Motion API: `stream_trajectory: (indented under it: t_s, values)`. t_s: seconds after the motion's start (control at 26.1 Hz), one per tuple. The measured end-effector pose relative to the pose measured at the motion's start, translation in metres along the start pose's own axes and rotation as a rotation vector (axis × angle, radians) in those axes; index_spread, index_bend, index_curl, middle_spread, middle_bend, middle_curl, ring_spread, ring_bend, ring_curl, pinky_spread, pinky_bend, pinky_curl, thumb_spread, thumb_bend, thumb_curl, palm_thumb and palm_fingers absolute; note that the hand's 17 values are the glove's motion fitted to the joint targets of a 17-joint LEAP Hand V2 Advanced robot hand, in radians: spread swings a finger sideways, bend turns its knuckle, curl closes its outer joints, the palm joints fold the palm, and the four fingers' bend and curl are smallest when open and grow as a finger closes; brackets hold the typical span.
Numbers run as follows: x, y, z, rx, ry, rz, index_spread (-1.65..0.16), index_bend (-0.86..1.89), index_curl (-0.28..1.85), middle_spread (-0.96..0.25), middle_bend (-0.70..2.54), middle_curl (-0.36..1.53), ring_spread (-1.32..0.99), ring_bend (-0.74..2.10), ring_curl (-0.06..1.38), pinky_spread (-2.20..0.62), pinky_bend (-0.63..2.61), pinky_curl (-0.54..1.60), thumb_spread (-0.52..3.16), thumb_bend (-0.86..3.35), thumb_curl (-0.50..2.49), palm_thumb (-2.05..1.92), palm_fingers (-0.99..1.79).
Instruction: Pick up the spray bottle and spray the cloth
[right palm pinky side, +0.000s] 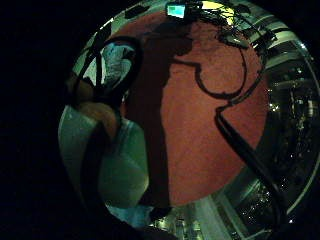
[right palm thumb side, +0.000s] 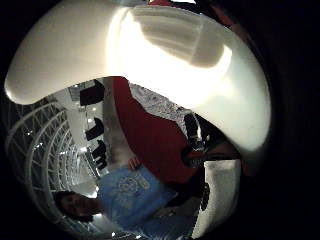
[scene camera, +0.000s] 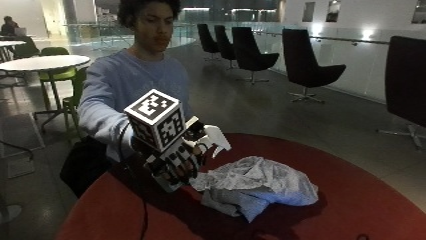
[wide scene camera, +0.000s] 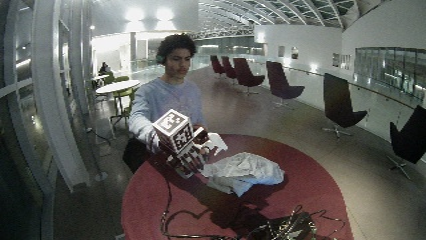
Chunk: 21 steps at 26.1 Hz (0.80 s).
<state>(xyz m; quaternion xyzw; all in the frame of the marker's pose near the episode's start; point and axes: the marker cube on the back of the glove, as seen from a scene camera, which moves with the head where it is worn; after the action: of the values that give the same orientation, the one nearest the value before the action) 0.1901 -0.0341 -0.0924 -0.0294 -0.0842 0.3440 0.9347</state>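
Note:
In the outside view my gloved right hand (scene camera: 176, 162) grips a white spray bottle (scene camera: 214, 138) and holds it above the round red table (scene camera: 359, 200). Its nozzle points toward a crumpled white-grey cloth (scene camera: 256, 185), which lies on the table just beside the hand. The wide outside view shows the same: hand (wide scene camera: 190, 156), spray bottle (wide scene camera: 215, 142), cloth (wide scene camera: 243, 171). The bottle's white spray head (right palm thumb side: 175, 55) fills much of the thumb side palm view, with the cloth (right palm thumb side: 155, 102) behind it. Its pale body (right palm pinky side: 120, 165) lies against the palm in the little finger side view.
Black cables and a small device (wide scene camera: 283, 227) lie on the table's near side. Black chairs (scene camera: 303, 62) line the floor behind the table. A white round table (scene camera: 43, 62) and green chairs stand behind the person.

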Motion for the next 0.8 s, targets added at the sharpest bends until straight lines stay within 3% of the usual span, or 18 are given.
stream_trajectory:
  t_s: [0.8]
  values:
    - [-0.011, -0.003, 0.010, -0.037, 0.031, -0.017, -0.29, 0.08, 0.22, -0.09, 0.29, 0.45, -0.10, 0.59, 0.42, -0.09, 0.43, 0.40, 0.99, -0.02, 0.43, 0.89, 1.12]
